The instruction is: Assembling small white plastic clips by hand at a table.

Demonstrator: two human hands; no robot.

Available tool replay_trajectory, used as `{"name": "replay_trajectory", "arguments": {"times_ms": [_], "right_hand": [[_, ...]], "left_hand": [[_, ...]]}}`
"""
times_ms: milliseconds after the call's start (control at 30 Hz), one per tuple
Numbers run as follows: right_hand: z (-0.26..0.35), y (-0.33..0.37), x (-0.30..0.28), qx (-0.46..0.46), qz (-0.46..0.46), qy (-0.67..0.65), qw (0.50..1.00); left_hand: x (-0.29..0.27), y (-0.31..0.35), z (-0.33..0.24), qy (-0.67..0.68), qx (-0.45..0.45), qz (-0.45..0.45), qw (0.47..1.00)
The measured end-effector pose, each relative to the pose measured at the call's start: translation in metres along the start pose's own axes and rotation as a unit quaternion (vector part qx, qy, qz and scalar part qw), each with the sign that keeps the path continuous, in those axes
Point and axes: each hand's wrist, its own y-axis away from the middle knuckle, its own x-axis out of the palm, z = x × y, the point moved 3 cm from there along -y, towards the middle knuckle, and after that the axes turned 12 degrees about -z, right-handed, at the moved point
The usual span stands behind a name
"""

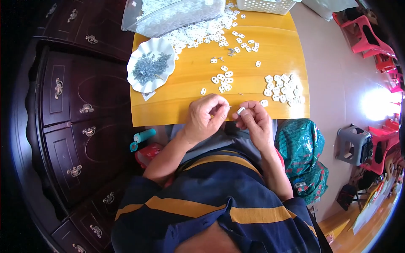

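Note:
Over the table's near edge, my right hand (256, 122) pinches a small white plastic piece (241, 110) between thumb and fingers. My left hand (204, 116) is close beside it, thumb and forefinger pressed together; whatever is in that pinch is too small to make out. Beyond my hands lies a loose cluster of white two-holed pieces (228, 80). A larger group of white pieces (283, 89) sits at the right. Thin grey metal pins or nails (149, 67) fill a white scalloped dish (132, 80) at the left. A few more loose pins (231, 52) lie farther back.
At the back of the yellow wooden table (177, 105), a clear bin (177, 21) of white pieces stands amid a spill of them. A white perforated basket (268, 6) is beside it. Dark drawers (63, 92) flank the left; a green bag (301, 143) is at the right.

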Motion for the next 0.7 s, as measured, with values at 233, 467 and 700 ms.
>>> {"name": "replay_trajectory", "arguments": {"times_ms": [233,467,700], "right_hand": [[0.022,0.003,0.009,-0.238,-0.074,0.385,0.889],[0.030,-0.012,0.033,-0.272,-0.051,0.549,0.789],[0.034,-0.023,0.061,-0.302,-0.046,0.537,0.786]], "left_hand": [[-0.029,-0.004,0.021,-0.031,-0.016,-0.040,0.999],[-0.058,-0.003,0.038,-0.035,-0.043,-0.095,0.994],[-0.074,0.006,0.052,-0.028,-0.065,-0.109,0.991]]}}
